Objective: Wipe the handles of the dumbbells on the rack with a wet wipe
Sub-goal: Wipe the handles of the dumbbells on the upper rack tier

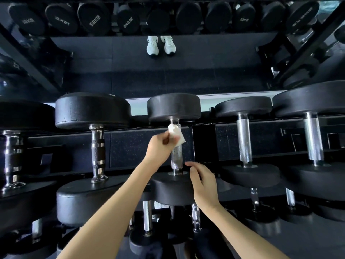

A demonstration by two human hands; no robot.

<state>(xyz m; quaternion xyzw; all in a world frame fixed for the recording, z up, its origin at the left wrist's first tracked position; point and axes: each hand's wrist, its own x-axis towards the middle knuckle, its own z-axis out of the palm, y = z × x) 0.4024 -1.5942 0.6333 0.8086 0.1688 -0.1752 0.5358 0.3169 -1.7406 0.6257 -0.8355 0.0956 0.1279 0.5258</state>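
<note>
A black dumbbell [173,107] lies on the top shelf of the rack straight ahead, its knurled silver handle [176,157] running toward me. My left hand [161,144] pinches a folded white wet wipe [175,134] and presses it against the far end of that handle. Fingers of my right hand [202,182] are spread, resting on the near black head [171,191] of the same dumbbell, holding nothing.
More dumbbells flank it: one with a chrome contoured handle [98,152] on the left, two with silver handles [244,141] [313,139] on the right. Lower shelves hold further dumbbells [147,217]. A mirror behind shows white shoes [161,45] and weights [93,17].
</note>
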